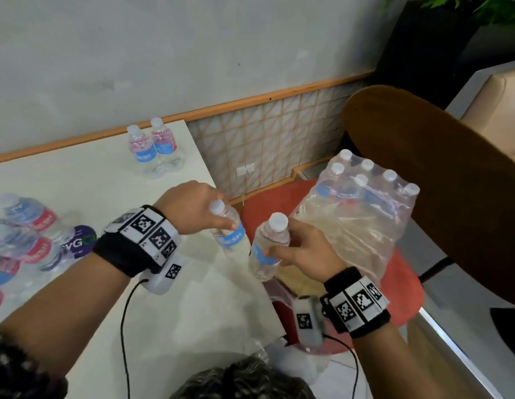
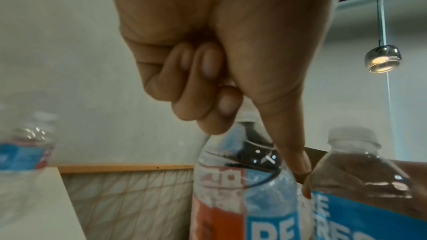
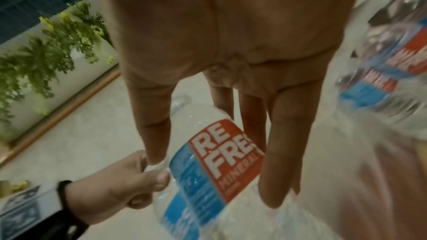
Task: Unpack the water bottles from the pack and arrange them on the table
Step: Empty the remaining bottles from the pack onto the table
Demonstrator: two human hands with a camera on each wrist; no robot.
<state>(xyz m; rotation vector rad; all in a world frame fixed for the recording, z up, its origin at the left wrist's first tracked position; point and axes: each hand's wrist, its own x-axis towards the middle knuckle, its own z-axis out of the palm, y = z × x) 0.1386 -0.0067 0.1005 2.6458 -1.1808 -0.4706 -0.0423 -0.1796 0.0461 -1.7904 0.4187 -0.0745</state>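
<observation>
My left hand [image 1: 221, 223] grips a clear water bottle [image 1: 232, 236] with a blue label by its shoulder, over the table's right edge. In the left wrist view the left hand [image 2: 254, 140] has curled fingers and one finger pressed down the bottle [image 2: 231, 198]. My right hand [image 1: 279, 247] holds a second bottle [image 1: 266, 249] round its body, just right of the first. Its fingers [image 3: 280, 152] straddle the red and blue label [image 3: 215, 167]. The torn plastic pack [image 1: 362, 214], with several capped bottles inside, stands on a red chair seat [image 1: 403, 286].
Two bottles [image 1: 152, 148] stand at the far edge of the white table [image 1: 86, 174]. Several more bottles [image 1: 23, 234] crowd its left side. A brown chair back [image 1: 440, 174] rises behind the pack. Loose clear wrap [image 1: 239, 300] hangs over the table's right edge.
</observation>
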